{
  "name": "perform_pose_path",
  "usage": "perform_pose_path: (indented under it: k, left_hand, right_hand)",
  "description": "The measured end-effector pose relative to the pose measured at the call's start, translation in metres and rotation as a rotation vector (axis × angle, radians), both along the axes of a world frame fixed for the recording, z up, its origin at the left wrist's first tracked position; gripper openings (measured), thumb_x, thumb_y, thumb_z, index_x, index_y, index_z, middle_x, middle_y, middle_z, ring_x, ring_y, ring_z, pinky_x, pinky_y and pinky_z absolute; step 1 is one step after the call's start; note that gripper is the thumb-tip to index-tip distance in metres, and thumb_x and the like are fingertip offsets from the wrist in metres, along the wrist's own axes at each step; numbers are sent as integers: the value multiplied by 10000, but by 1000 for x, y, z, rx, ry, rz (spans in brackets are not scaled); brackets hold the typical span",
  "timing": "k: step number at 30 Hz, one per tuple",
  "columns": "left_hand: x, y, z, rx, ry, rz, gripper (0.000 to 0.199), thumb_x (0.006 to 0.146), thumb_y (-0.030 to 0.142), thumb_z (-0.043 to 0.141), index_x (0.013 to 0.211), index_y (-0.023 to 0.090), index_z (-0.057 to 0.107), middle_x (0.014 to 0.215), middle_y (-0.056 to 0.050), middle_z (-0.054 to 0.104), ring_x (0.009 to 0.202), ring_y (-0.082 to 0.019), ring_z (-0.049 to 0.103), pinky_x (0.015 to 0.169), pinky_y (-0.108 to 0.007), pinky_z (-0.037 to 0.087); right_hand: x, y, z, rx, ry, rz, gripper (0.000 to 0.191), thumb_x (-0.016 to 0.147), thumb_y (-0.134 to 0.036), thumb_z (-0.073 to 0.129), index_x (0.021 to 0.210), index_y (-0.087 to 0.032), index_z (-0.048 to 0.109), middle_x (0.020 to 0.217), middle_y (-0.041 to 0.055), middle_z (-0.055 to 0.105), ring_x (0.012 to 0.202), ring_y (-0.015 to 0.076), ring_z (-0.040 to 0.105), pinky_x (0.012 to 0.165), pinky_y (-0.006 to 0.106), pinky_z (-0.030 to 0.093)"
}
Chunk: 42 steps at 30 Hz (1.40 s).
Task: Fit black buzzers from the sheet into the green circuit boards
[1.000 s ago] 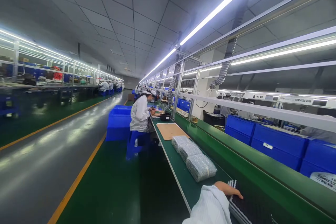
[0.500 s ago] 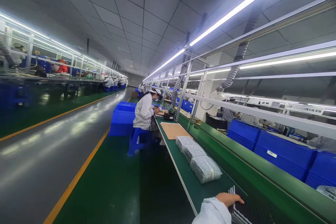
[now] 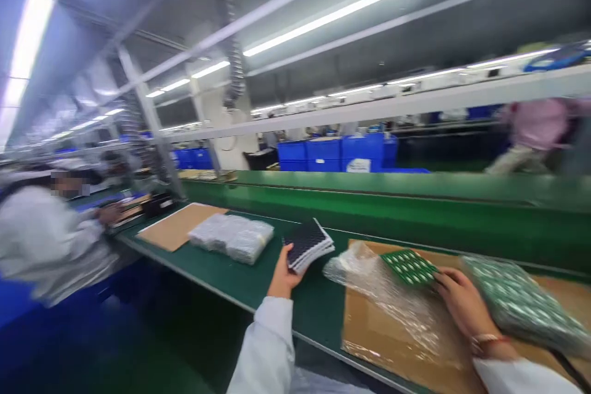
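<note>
One black stack of thin boards (image 3: 307, 245) is clamped in the left hand (image 3: 286, 277), just beside one brown cardboard sheet (image 3: 566, 289). On this sheet, one green circuit board (image 3: 409, 268) on clear bubble wrap (image 3: 383, 301) is touched by the right hand (image 3: 462, 311); whether it is gripped cannot be told.

A strip of green table (image 3: 318, 295) lies open between the left grip (image 3: 284, 277), holding a black board stack (image 3: 307, 245), and the crumpled plastic wrap (image 3: 373, 295) on a cardboard sheet (image 3: 369, 351). Bagged packs (image 3: 231, 237) block the way left, a raised green ledge (image 3: 415, 197) closes the far side, and wrapped green boards (image 3: 517, 301) stand right of the right grip (image 3: 464, 314).
</note>
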<state>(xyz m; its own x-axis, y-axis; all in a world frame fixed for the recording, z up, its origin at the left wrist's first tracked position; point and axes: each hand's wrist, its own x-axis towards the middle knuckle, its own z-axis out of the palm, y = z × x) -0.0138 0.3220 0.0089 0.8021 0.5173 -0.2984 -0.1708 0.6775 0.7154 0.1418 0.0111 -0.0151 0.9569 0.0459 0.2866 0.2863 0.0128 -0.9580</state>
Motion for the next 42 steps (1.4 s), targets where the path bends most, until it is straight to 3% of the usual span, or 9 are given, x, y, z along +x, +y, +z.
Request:
perform_pose_path:
  k: [4, 12, 17, 22, 28, 31, 34, 38, 42]
  left_hand:
    - [12, -21, 17, -115, -53, -44, 289, 867, 265, 476, 1139, 191, 539, 710, -1, 692, 666, -150, 655, 666, -291, 523]
    - [45, -80, 61, -206, -38, -191, 262, 795, 216, 544, 1050, 186, 596, 744, -24, 726, 649, -194, 677, 582, -308, 540]
    - [62, -103, 58, -189, 54, -266, 157, 805, 209, 512, 917, 154, 607, 696, -34, 716, 569, -183, 666, 507, -292, 537]
    - [70, -107, 30, -142, 153, -308, 96, 810, 162, 498, 841, 138, 585, 656, -46, 709, 531, -183, 661, 477, -283, 537]
    - [66, -109, 5, -94, 238, -325, 112, 771, 88, 551, 876, 114, 581, 700, -78, 720, 564, -191, 672, 554, -314, 565]
    - [63, -105, 8, -87, 248, -309, 121, 766, 89, 558, 872, 140, 584, 717, -67, 724, 599, -196, 681, 568, -319, 570]
    - [61, -102, 20, -77, 255, -262, 98, 783, 110, 534, 843, 160, 594, 690, -43, 721, 560, -179, 669, 513, -293, 557]
    - [60, -96, 41, -37, 260, -186, 129, 805, 140, 489, 826, 174, 611, 663, -26, 716, 513, -177, 653, 430, -276, 529]
    - [51, -78, 53, 17, 215, -99, 238, 800, 140, 448, 948, 190, 628, 736, -28, 727, 591, -197, 675, 484, -329, 562]
  right_hand:
    - [3, -22, -17, 198, 93, -15, 401, 569, -507, 679, 742, -210, 472, 793, 30, 574, 667, 193, 555, 542, 287, 480]
    - [-20, -18, -21, 244, 140, -20, 343, 575, -420, 683, 709, -203, 454, 634, -21, 491, 559, 157, 484, 504, 244, 399]
    - [-23, -48, 0, 212, 42, -152, 338, 586, -428, 696, 732, -205, 489, 735, -4, 514, 636, 161, 493, 570, 252, 410]
    - [1, -111, 16, 158, 41, -340, 404, 605, -476, 656, 843, -220, 454, 685, -6, 535, 588, 166, 501, 520, 251, 391]
    - [16, -149, 2, -96, 81, -490, 379, 556, -481, 611, 785, -195, 515, 680, 38, 562, 622, 220, 526, 605, 338, 424]
    - [19, -158, -3, -230, 58, -534, 358, 538, -493, 602, 726, -190, 572, 783, 74, 575, 784, 272, 524, 757, 404, 405]
    - [23, -165, -5, -313, 69, -500, 348, 499, -527, 616, 623, -204, 583, 767, 76, 572, 884, 311, 502, 849, 440, 369]
    - [28, -170, -5, -300, 177, -438, 418, 520, -578, 628, 699, -204, 570, 795, 90, 605, 830, 301, 554, 781, 423, 431]
    - [31, -171, 7, -258, 337, -330, 478, 555, -590, 649, 839, -210, 596, 921, 118, 647, 887, 307, 590, 702, 376, 483]
